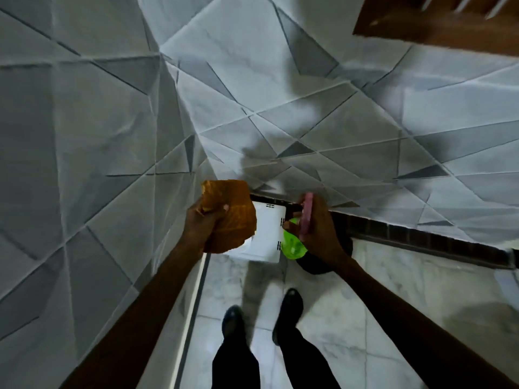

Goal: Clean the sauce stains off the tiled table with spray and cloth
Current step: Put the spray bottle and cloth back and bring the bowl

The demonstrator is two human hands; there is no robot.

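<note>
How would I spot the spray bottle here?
Find the white box where the patterned walls meet the marble floor. Right of it, the right hand grips the spray bottle: bright green with a pink top, unlike the orange cloth.

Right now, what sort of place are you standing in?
Likely a corner of a tiled indoor room or hallway: geometric grey wall tiles on two sides, a marbled floor underfoot, and a dark skirting along the right wall's foot.

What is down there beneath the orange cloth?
A white vented box shows by the marble floor below the orange cloth, which the left hand grips. The cloth covers the box's left side, so that part cannot be seen.
</note>
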